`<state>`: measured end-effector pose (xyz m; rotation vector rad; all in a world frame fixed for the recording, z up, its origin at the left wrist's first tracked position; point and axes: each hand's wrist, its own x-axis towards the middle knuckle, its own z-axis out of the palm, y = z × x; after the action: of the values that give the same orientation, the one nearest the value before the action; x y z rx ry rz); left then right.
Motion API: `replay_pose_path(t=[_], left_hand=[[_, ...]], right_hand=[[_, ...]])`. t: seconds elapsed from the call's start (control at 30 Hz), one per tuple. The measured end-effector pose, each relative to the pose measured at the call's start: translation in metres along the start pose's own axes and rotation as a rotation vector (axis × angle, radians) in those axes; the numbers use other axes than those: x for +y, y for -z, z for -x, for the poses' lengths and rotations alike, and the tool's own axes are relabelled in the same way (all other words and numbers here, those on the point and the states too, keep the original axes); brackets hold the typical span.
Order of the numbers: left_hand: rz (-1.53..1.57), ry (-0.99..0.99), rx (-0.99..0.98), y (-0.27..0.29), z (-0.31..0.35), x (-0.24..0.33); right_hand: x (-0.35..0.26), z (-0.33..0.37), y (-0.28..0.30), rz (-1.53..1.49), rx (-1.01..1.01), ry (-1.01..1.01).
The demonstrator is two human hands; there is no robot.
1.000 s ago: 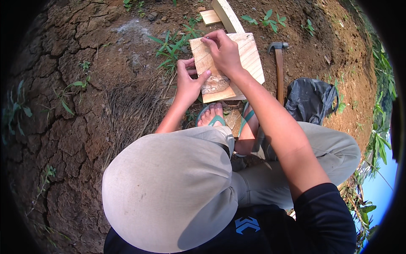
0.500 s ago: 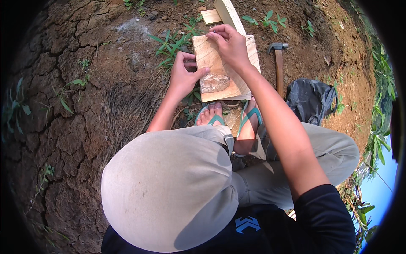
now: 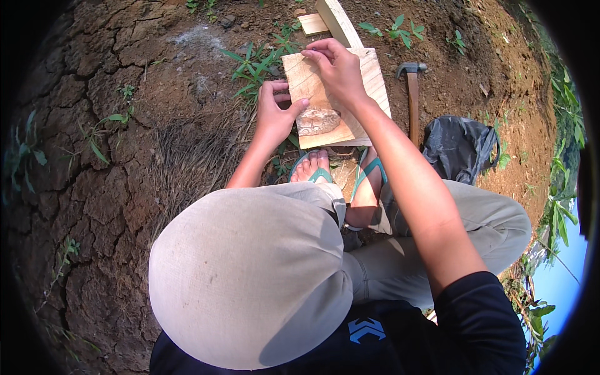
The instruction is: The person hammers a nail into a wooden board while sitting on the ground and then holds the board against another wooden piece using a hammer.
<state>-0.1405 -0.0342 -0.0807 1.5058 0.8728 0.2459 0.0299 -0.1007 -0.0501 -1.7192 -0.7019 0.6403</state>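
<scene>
A square wooden board [image 3: 350, 119], pale with a rough brown patch near its lower left, lies in front of my feet. It appears to be more than one piece layered together. My left hand [image 3: 275, 112] grips its left edge, thumb on top and fingers at the side. Over the board's upper part, my right hand [image 3: 337, 67] is closed in a pinch near the far left corner. A tiny dark nail-like piece [image 3: 314, 49] shows at those fingertips; its lower part is hidden.
To the board's right a claw hammer [image 3: 412, 103] lies on the soil, its head away from me. Nearer is a black plastic bag [image 3: 459, 149]. Beyond the board lie a wooden beam [image 3: 338, 24] and a small offcut [image 3: 312, 24]. Green weeds [image 3: 252, 69] grow at the left.
The board has turned slightly, its near edge shifting a little away from me. My right hand has moved slightly left and stays pinched; my left hand keeps its hold.
</scene>
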Motion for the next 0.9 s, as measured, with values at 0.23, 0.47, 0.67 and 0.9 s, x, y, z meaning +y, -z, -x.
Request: replay_pose_path(t=[0.23, 0.47, 0.67, 0.9], left_hand=[[0.021, 0.04, -0.041, 0.004, -0.001, 0.004], [-0.147, -0.049, 0.06, 0.006, -0.002, 0.018], [-0.192, -0.309, 0.121, 0.017, -0.027, 0.046], [-0.23, -0.436, 0.148, 0.002, -0.05, 0.053]], right_hand=[[0.002, 0.001, 0.0, 0.119, -0.007, 0.081], [0.006, 0.0, 0.001, 0.439, -0.036, 0.44], [0.006, 0.003, -0.005, 0.301, -0.002, 0.326], [0.018, 0.007, -0.011, 0.258, 0.087, 0.287]])
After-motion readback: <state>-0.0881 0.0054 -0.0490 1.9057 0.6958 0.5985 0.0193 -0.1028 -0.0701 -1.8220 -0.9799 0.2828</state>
